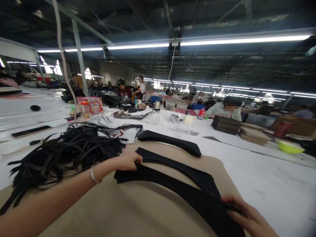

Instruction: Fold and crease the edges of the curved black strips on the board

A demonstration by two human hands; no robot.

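A long curved black fabric piece stretches between my two hands over a tan sheet. My left hand, with a pale bracelet at the wrist, is closed on its left end. At the lower right my right hand grips the other end between thumb and fingers. Just behind it lies a similar curved black stack, partly covered by the front piece. Farther back, another curved black stack rests near the sheet's far edge.
The tan sheet covers the white table. A heap of black strips lies left, by my left forearm. A person sits across behind dark stacked pieces. A green bowl stands right; a cable hangs left.
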